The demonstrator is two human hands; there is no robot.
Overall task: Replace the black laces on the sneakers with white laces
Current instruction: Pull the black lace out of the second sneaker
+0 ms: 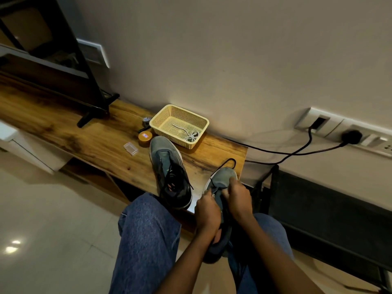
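Two grey sneakers with black laces are in view. One sneaker (168, 172) stands on the wooden bench (95, 141), its black laces loosened. The second sneaker (221, 181) lies between my knees, toe toward the wall. My left hand (206, 211) and my right hand (238, 198) both grip it at the lacing area, fingers curled. A loop of its black lace (230, 161) trails past the toe onto the bench. White laces (189, 134) lie coiled in a yellow mesh basket (161, 117) at the wall.
A small orange tin (145, 138), a clear plastic case (130, 148) and a small metal object (146, 120) sit left of the basket. A television foot (95, 112) stands on the bench. A black power cord (297, 152) runs from wall sockets. My jeans-clad legs fill the foreground.
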